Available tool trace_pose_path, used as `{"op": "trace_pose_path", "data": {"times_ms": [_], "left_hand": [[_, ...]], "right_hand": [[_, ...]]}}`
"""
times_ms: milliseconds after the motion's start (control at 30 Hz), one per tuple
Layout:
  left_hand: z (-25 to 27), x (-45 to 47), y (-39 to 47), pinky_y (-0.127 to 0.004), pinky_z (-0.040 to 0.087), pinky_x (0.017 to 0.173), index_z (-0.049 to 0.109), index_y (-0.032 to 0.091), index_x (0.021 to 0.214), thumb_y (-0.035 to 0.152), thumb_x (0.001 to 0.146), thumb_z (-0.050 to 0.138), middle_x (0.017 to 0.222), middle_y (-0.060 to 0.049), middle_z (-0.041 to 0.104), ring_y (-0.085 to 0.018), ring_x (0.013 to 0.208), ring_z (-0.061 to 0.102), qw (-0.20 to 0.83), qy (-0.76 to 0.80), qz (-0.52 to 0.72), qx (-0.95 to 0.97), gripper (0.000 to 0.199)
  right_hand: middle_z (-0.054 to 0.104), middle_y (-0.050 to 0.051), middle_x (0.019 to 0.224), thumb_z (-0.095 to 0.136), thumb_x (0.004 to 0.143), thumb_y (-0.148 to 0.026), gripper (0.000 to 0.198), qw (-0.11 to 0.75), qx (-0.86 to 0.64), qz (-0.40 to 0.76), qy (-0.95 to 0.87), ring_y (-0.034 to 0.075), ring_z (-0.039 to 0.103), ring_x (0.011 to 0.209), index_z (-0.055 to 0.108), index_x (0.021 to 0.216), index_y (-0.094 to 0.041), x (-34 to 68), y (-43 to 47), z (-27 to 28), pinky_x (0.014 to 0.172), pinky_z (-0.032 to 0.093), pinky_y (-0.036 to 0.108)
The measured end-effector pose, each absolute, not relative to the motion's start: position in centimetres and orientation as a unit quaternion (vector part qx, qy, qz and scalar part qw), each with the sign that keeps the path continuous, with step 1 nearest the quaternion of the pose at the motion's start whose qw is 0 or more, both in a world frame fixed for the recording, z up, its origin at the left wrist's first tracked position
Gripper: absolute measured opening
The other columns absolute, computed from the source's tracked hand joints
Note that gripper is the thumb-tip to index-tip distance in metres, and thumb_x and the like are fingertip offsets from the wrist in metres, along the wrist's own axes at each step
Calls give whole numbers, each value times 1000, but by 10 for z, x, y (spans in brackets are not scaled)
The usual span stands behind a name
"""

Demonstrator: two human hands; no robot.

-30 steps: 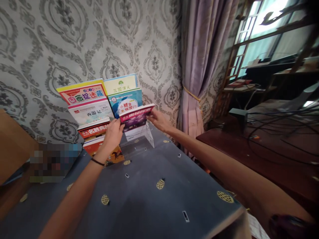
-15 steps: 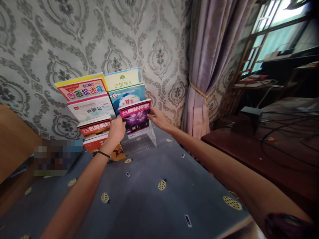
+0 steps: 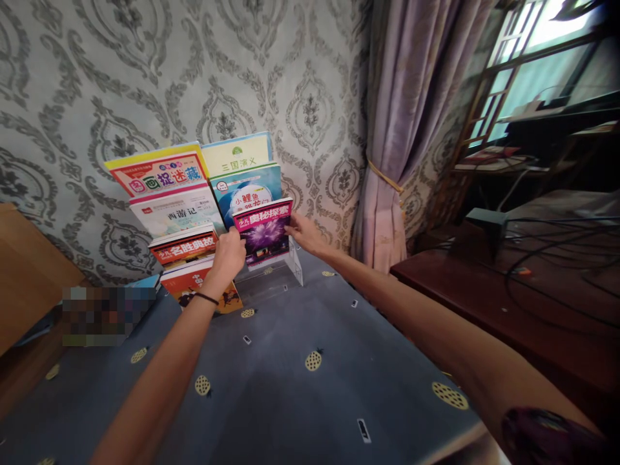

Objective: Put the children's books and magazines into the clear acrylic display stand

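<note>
A purple-and-pink book (image 3: 264, 236) stands tilted back in the front right of a clear tiered book rack (image 3: 295, 263). My left hand (image 3: 231, 252) is closed on its left edge. My right hand (image 3: 303, 234) pinches the right edge, thumb and fingers together. Behind that book rises a blue book (image 3: 269, 179), and behind it a pale green book (image 3: 242, 159). The left column holds a red-and-yellow picture book (image 3: 159, 174), a pale book (image 3: 184, 212), a red-topped book (image 3: 181, 248) and, lowest, an orange book (image 3: 179, 282) partly hidden by my left hand and wrist.
A dark blue cloth (image 3: 271, 387) with a pineapple print covers the table. Near its left edge lies a blurred-out item (image 3: 106, 316) beside a cardboard box (image 3: 33, 278). Patterned wall and a tied curtain (image 3: 397, 129) stand behind; a dark red table (image 3: 484, 290) with cables is at right.
The purple-and-pink book has gone down a little in the rack, between both hands. More of the blue book's cover shows above it.
</note>
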State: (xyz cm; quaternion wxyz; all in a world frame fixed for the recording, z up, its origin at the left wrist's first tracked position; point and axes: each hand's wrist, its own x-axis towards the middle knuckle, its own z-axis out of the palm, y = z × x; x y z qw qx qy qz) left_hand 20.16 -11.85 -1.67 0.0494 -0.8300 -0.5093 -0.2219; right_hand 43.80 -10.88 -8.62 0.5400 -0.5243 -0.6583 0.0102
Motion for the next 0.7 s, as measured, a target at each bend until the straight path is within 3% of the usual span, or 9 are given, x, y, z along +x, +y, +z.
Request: {"op": "trace_pose_path", "data": {"times_ms": [267,433,700], "left_hand": [[-26,213,-120,-39,55,87,46,-2,128,3,89,50,114,-32,70,-37,108,72,20,-542,-208,-814,39],[-30,215,-111,-36,56,86,46,1,127,3,87,52,112,-30,71,-35,107,73,2,-547,-212,-810,41],[-37,218,-98,-35,58,86,49,4,125,4,87,52,110,-28,73,-34,108,73,-8,-553,-221,-803,38]], "right_hand": [[68,10,104,56,80,-18,30,532,-558,-15,-636,27,63,94,62,109,-19,438,-110,-91,93,52,46],[70,8,100,56,81,-19,33,539,-560,-18,-629,26,64,91,63,113,-20,437,-106,-88,92,52,46],[71,7,91,54,81,-23,21,548,-567,-6,-615,25,65,84,66,99,-20,439,-99,-90,85,54,44]]}}
